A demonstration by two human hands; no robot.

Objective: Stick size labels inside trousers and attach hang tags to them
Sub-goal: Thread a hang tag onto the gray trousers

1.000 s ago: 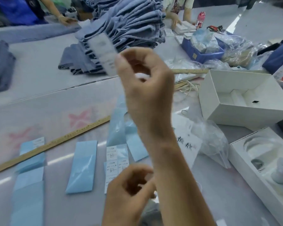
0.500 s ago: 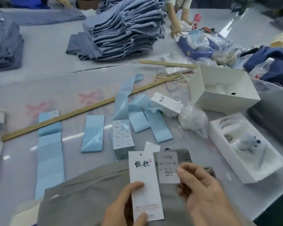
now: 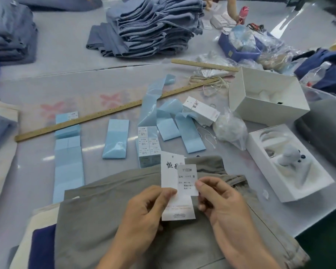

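Head view looks down on my two hands above a pair of grey trousers (image 3: 124,220) spread on the desk (image 3: 66,90) right in front of me. With my left hand (image 3: 144,212) I pinch the long white hang tag (image 3: 169,175) by its left edge, thumb on top, the tag standing upright over the cloth. My right hand (image 3: 221,202) has its grip on the size label (image 3: 187,179), thumb and fingers nipping its right edge; the label reads "1103#" with an M below and lies over the right half of the hang tag, touching it. The trousers' waistband shows just behind the label, to the right.

Beyond the trousers lie light blue backing strips (image 3: 115,138) side by side, and one sheet of size labels (image 3: 148,144) just behind the hang tag's top. A wooden ruler (image 3: 109,113) runs aslant across the desk behind them. A stack of white hang tags (image 3: 201,110) sits to the right of the strips, with a clear plastic bag (image 3: 230,129) next to it. Two open white boxes stand at the right, the far box (image 3: 266,98) and the near box (image 3: 287,162). A pile of folded blue trousers (image 3: 153,26) rises at the far side of the desk.
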